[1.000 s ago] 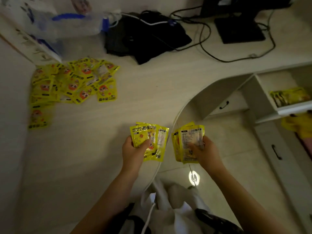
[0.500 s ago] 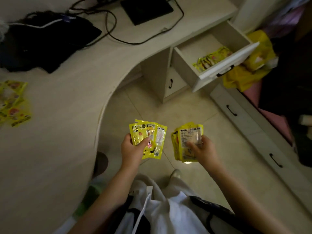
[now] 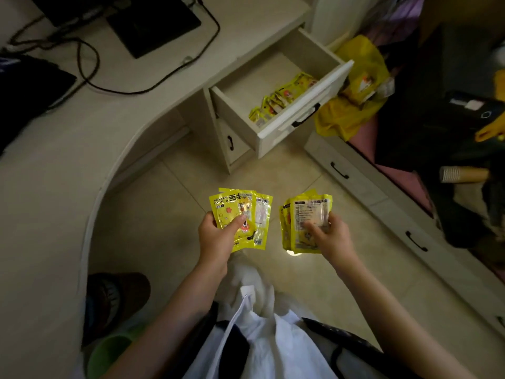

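In the head view, the left hand holds a small fan of yellow packets, with the thumb pressed on the front one and the fingers curled behind. The right hand grips a thicker stack of packets with the printed back side up, thumb on top. Both bundles are in the air above the tiled floor, near each other but not touching.

Beyond the hands, an open drawer stands out from under the tabletop; more yellow packets lie along its front wall. Nothing stands between the hands and the drawer. Just right of it a yellow plastic bag lies crumpled. On the tabletop there are black cables and a black flat base. Low drawers with black handles run along the right. At the lower left I see a brown slipper and a green bucket; the white clothing of the person fills the bottom edge
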{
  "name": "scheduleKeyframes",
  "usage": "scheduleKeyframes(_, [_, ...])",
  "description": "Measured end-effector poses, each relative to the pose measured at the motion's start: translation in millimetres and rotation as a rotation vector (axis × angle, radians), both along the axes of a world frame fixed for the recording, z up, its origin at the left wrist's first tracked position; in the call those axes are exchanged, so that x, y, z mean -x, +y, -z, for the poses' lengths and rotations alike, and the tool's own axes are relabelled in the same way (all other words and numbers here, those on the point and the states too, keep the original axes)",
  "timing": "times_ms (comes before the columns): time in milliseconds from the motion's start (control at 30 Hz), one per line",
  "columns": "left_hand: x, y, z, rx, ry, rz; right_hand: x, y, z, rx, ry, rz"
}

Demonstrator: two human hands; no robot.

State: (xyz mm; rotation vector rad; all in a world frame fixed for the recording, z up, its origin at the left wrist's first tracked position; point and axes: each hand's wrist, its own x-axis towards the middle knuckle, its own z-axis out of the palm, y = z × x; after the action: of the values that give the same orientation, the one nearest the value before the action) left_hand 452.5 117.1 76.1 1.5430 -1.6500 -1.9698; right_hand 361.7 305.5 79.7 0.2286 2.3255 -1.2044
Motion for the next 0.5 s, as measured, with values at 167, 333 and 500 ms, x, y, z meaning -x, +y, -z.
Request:
scheduleKeyframes(167, [55.8, -11.1, 4.9, -0.015, -0.015, 0.029, 49.2, -8.3, 2.7, 0.017, 0.000, 0.026])
scheduleKeyframes(333, [126.7, -39.1, 2.5, -0.028, -0.007, 0.073, 113.8, -31.6, 0.3, 0.055, -0.011, 0.062])
scheduleKeyframes(500, [191.2, -69.7, -1.3, -0.036, 0.008, 0.113, 179.7, -61.3, -6.4, 0.060, 0.023, 0.061])
